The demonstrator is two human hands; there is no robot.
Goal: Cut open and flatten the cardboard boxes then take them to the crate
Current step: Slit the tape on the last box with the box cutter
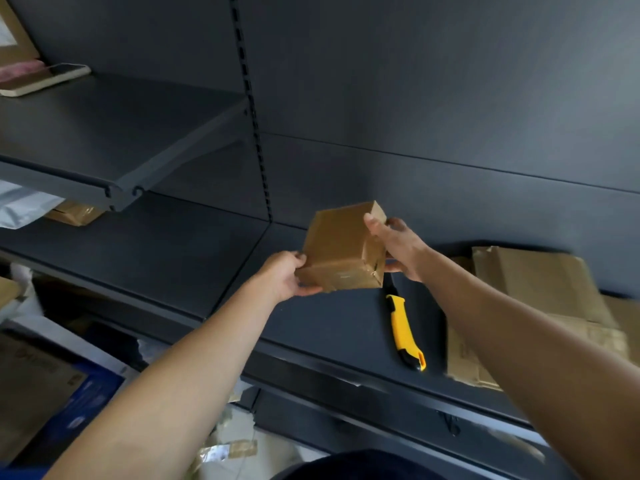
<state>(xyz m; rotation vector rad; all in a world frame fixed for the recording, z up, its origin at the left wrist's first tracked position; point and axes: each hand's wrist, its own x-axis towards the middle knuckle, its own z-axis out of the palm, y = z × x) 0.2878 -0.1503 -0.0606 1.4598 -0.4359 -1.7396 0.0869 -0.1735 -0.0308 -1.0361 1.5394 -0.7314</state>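
A small brown cardboard box [341,249], wrapped in shiny tape, hangs tilted above the dark shelf [194,258]. My left hand [282,276] grips its lower left corner. My right hand [398,247] grips its right side, thumb on the top face. A yellow and black utility knife [403,329] lies on the shelf just below the box, under my right wrist. Flattened cardboard pieces [540,289] are stacked at the right end of the shelf.
An upper shelf [104,133] at the left carries a phone on a notebook [45,77]. Beneath it sit a small taped box [74,213] and a white bag. Boxes and packing scraps crowd the floor at lower left [52,386].
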